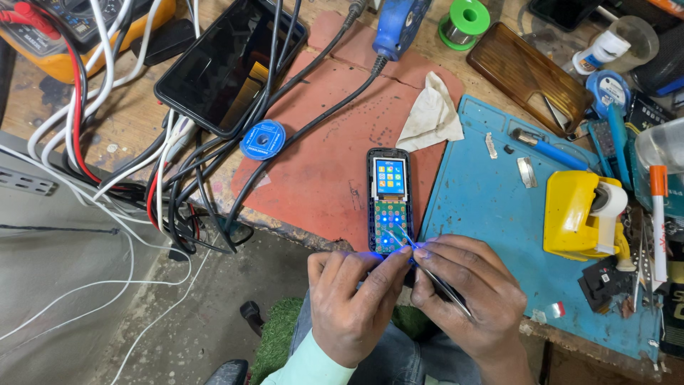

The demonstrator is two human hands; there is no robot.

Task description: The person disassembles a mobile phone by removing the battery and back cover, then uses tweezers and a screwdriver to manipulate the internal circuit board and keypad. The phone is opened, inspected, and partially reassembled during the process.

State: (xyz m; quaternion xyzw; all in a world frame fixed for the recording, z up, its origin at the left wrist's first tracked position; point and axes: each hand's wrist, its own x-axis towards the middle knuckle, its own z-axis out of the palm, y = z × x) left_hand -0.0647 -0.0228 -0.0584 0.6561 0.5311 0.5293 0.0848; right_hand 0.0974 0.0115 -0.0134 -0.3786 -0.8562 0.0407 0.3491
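Left hand (349,303) pinches the opened keypad phone (390,202) at its lower edge; right hand (463,296) grips tweezers (427,267). Exposed board looks fragile: best held by the frame edges.

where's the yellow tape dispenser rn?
In the head view, the yellow tape dispenser sits on the right side of the blue work mat, just up and right of the right hand, beside the white marker with the orange cap.
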